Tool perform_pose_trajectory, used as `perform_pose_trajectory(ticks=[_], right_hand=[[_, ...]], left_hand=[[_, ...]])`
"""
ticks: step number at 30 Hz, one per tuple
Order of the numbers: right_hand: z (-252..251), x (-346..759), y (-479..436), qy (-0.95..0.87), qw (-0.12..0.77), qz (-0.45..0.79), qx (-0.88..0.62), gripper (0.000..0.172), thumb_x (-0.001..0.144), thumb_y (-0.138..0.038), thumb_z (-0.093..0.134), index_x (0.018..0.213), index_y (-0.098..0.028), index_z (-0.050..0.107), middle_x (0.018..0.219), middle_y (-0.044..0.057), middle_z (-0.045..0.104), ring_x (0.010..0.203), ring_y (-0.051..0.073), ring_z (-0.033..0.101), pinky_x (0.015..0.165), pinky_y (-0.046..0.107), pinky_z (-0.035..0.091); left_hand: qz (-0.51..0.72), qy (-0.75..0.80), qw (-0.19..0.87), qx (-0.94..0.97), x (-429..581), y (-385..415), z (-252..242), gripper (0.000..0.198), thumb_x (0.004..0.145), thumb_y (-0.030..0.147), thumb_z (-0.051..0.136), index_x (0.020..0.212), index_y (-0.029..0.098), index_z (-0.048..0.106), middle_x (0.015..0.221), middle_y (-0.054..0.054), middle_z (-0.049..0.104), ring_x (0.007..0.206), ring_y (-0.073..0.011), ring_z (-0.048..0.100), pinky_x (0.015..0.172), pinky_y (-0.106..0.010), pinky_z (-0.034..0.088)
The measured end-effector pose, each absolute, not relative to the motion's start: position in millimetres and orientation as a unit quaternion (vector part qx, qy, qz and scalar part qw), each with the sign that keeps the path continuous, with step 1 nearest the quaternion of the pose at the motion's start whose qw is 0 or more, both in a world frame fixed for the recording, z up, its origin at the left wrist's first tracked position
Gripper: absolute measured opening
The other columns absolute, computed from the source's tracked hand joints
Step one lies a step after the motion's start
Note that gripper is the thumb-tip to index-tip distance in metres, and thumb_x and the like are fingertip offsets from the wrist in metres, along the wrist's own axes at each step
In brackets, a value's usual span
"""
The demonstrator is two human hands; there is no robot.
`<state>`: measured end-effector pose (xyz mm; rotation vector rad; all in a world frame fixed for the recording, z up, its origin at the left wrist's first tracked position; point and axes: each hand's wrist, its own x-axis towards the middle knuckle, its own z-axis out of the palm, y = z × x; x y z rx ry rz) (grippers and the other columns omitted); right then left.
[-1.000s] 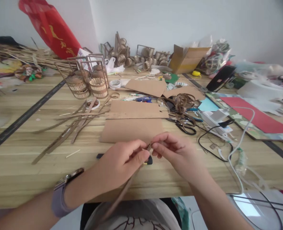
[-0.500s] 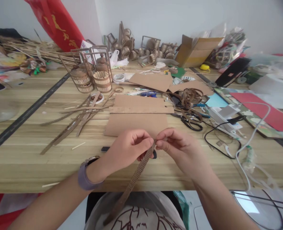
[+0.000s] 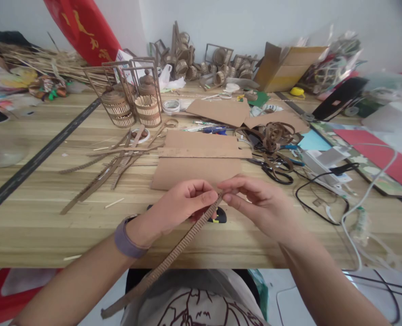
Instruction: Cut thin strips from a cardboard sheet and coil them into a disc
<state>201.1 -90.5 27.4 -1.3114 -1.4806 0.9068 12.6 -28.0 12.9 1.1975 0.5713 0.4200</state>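
Note:
A long strip of corrugated cardboard [image 3: 183,242] slants from my fingers down past the table edge, its ridges facing up and its loose end in front of my shirt. My left hand [image 3: 187,203] pinches it near the upper end between thumb and fingers. Thumb and forefinger of my right hand [image 3: 255,203] close on the very tip, almost touching the left thumb. Beneath my hands lies a black object with yellow marks [image 3: 219,215], partly hidden. Just beyond them is a flat brown cardboard sheet [image 3: 197,174] with a narrower cardboard piece [image 3: 204,153] across it.
Cut cardboard strips [image 3: 99,181] lie loose at left. Behind stand small lantern-like baskets in frames [image 3: 148,106]. At right are black-handled scissors [image 3: 277,174], coiled strips [image 3: 277,136], a white cable [image 3: 364,199] and a red sheet [image 3: 377,156]. An open carton [image 3: 285,68] stands at the back.
The strip's loose end has swung to the left and lies flatter. My right fingers have shifted slightly at the tip, and more of the black object beneath shows.

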Motion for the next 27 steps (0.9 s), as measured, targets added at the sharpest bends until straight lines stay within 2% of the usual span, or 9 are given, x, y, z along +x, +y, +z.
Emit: perform_pose_trajectory(ticks=[3, 6, 9, 13, 17, 19, 23, 27], right_hand=[[25, 198, -85, -0.491, 0.533, 0.456, -0.516, 0.014, 0.073, -0.03, 0.078, 0.084, -0.023, 0.073, 0.069, -0.002, 0.065, 0.061, 0.011, 0.058, 0.057, 0.025, 0.048], [19, 187, -79, -0.36, 0.611, 0.513, -0.483, 0.02, 0.069, -0.032, 0.08, 0.082, -0.022, 0.069, 0.068, -0.004, 0.062, 0.059, 0.009, 0.056, 0.057, 0.023, 0.047], [13, 176, -76, -0.329, 0.629, 0.526, -0.468, 0.024, 0.067, -0.032, 0.081, 0.082, -0.021, 0.065, 0.065, -0.005, 0.059, 0.057, 0.008, 0.055, 0.057, 0.022, 0.046], [6, 173, -77, -0.434, 0.59, 0.448, -0.513, 0.018, 0.075, -0.033, 0.073, 0.083, -0.022, 0.061, 0.065, -0.005, 0.06, 0.059, 0.011, 0.059, 0.058, 0.026, 0.048], [3, 181, -75, -0.59, 0.523, 0.206, -0.579, 0.012, 0.08, -0.029, 0.067, 0.089, -0.023, 0.062, 0.083, 0.001, 0.067, 0.078, 0.017, 0.064, 0.072, 0.033, 0.052], [5, 184, -73, -0.639, 0.487, 0.131, -0.581, 0.012, 0.082, -0.026, 0.065, 0.094, -0.024, 0.061, 0.086, 0.002, 0.068, 0.081, 0.018, 0.064, 0.074, 0.035, 0.053], [9, 184, -65, -0.7, 0.429, 0.104, -0.562, 0.018, 0.084, -0.02, 0.061, 0.101, -0.024, 0.057, 0.084, 0.002, 0.069, 0.079, 0.018, 0.065, 0.071, 0.033, 0.053], [6, 182, -57, -0.725, 0.414, 0.1, -0.541, 0.019, 0.083, -0.015, 0.059, 0.098, -0.024, 0.052, 0.084, 0.001, 0.068, 0.075, 0.017, 0.064, 0.068, 0.031, 0.051]], left_hand=[[0.229, 0.222, 0.815, 0.484, 12, -29, 8, 0.03, 0.082, 0.043, 0.075, 0.096, 0.017, 0.068, 0.079, -0.001, 0.071, 0.057, -0.007, 0.056, 0.054, -0.019, 0.042], [0.328, 0.175, 0.805, 0.462, 13, -30, 2, 0.034, 0.08, 0.029, 0.079, 0.112, 0.023, 0.068, 0.091, 0.0, 0.073, 0.066, -0.0074, 0.062, 0.062, -0.02, 0.048], [0.41, 0.193, 0.751, 0.479, 16, -30, -3, 0.029, 0.083, 0.03, 0.077, 0.11, 0.023, 0.069, 0.084, 0.001, 0.072, 0.071, -0.0083, 0.064, 0.068, -0.02, 0.051], [0.455, 0.24, 0.7, 0.496, 19, -26, -5, 0.027, 0.083, 0.038, 0.076, 0.099, 0.016, 0.071, 0.069, 0.002, 0.066, 0.067, -0.0083, 0.063, 0.065, -0.018, 0.052], [0.443, 0.27, 0.69, 0.505, 20, -20, -9, 0.035, 0.082, 0.044, 0.076, 0.099, 0.014, 0.069, 0.071, 0.0, 0.068, 0.068, -0.0106, 0.065, 0.066, -0.02, 0.055], [0.438, 0.28, 0.676, 0.521, 19, -17, -13, 0.037, 0.082, 0.046, 0.074, 0.099, 0.013, 0.068, 0.071, 0.0, 0.068, 0.068, -0.0114, 0.065, 0.067, -0.021, 0.055], [0.43, 0.299, 0.636, 0.567, 18, -15, -18, 0.039, 0.085, 0.049, 0.07, 0.1, 0.013, 0.067, 0.073, -0.002, 0.069, 0.068, -0.0128, 0.066, 0.067, -0.023, 0.056], [0.422, 0.32, 0.602, 0.598, 16, -14, -21, 0.04, 0.087, 0.049, 0.067, 0.102, 0.013, 0.067, 0.081, -0.004, 0.071, 0.069, -0.0131, 0.066, 0.068, -0.023, 0.056]])
